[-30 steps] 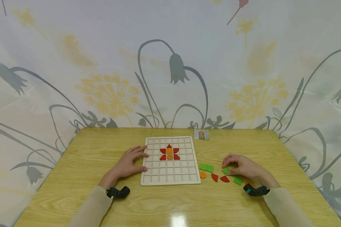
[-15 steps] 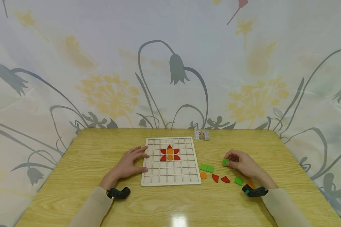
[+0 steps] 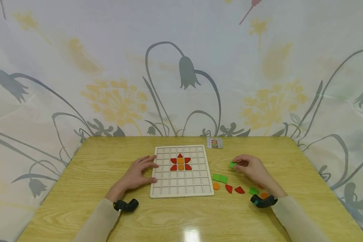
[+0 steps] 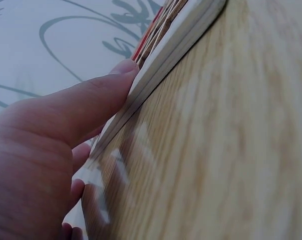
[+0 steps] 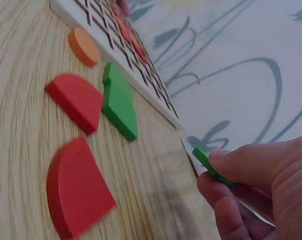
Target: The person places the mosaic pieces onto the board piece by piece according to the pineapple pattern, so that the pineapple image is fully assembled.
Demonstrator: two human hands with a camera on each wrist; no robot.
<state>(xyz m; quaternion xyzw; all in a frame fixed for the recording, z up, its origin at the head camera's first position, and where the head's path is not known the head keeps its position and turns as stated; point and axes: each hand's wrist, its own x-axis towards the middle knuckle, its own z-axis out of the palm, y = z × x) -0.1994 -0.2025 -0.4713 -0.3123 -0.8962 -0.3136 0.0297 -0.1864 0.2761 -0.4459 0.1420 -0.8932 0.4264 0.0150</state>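
Note:
My right hand (image 3: 251, 168) pinches a small green square tile (image 3: 232, 164) between thumb and fingers, raised over the table right of the board. In the right wrist view the green tile stands edge-on at the fingertips. A white grid board (image 3: 166, 191) lies mid-table, with a flower of red pieces (image 3: 187, 167), an orange square (image 3: 180, 161) and an orange disc (image 3: 181, 167) in its upper middle cells. My left hand (image 3: 136, 173) rests along the board's left edge with fingers extended. The left wrist view shows its thumb (image 4: 105, 95) against the board's rim.
Two green tiles (image 3: 220, 178) lie together beside the board, near an orange disc (image 3: 216, 186) and two red quarter pieces (image 3: 239, 190). Another green tile (image 3: 253, 191) and an orange piece (image 3: 264, 195) lie near the right wrist. A pattern card (image 3: 214, 143) is at the back.
My right hand has picked up the green tile from among the loose pieces and moved away from me and slightly left with it. The left hand has stayed on the board's edge.

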